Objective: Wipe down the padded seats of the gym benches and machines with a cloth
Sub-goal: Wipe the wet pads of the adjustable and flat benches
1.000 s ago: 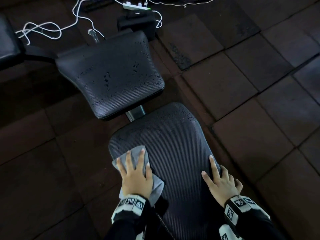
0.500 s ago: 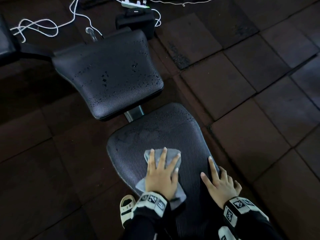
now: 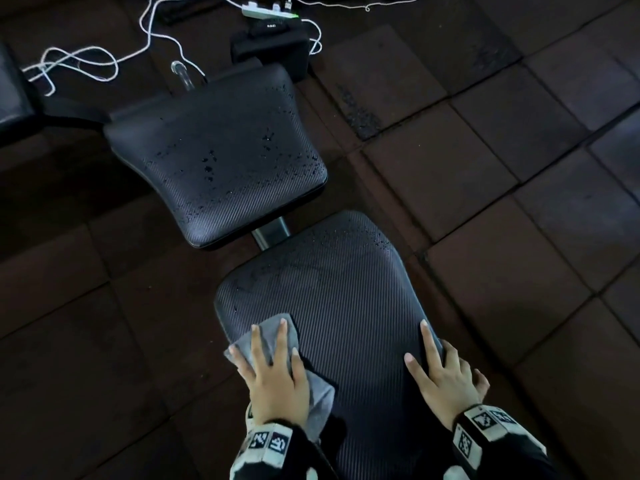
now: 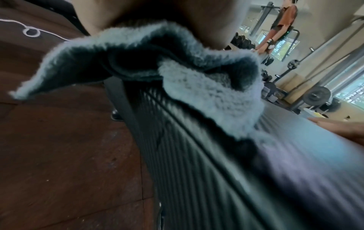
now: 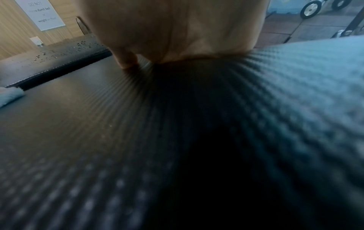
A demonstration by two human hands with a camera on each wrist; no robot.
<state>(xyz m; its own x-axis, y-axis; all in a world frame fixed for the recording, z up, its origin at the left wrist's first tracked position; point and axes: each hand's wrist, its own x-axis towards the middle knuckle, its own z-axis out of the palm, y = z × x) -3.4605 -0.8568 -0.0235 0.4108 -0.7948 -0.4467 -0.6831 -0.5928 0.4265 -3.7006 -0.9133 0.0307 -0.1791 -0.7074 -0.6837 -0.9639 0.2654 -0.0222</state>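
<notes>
A black ribbed bench pad [image 3: 346, 306] lies lengthwise in front of me in the head view. My left hand [image 3: 273, 372] presses flat, fingers spread, on a grey cloth [image 3: 322, 396] at the pad's near left edge. The left wrist view shows the fluffy cloth [image 4: 206, 96] bunched under the palm on the pad [image 4: 216, 171]. My right hand [image 3: 446, 372] rests on the pad's right edge, index and thumb straight on top, outer fingers draped over the side. Water droplets dot the pad's far end and the second pad [image 3: 221, 157] beyond it.
White cables [image 3: 79, 64], a power strip [image 3: 268, 10] and a black case [image 3: 273, 43] lie on the dark rubber floor tiles [image 3: 485, 168] past the far pad. Another black pad [image 3: 10, 98] shows at the left edge. A person in orange [image 4: 281, 20] stands by distant racks.
My left hand swept the cloth right to the pad's middle, then back to its left edge. The right hand has stayed in place.
</notes>
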